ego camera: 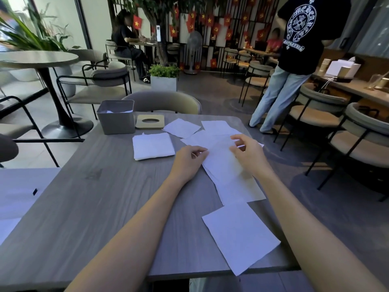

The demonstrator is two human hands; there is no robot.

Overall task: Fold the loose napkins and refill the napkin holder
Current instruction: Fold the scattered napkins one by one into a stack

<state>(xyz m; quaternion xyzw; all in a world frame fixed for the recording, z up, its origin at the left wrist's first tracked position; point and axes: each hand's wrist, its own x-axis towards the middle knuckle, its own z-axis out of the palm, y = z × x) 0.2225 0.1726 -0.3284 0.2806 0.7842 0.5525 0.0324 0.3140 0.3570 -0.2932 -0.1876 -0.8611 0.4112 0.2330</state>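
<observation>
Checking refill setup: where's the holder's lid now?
In the head view the lid lies flat at the table's far left, just right of the grey napkin holder, behind the folded stack.

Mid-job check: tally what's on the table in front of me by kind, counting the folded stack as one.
Grey napkin holder: 1
Wooden lid: 1
Folded napkin stack: 1
Loose napkins: at least 5; the middle ones overlap, so the exact count is unclear
Total: at least 8
</observation>
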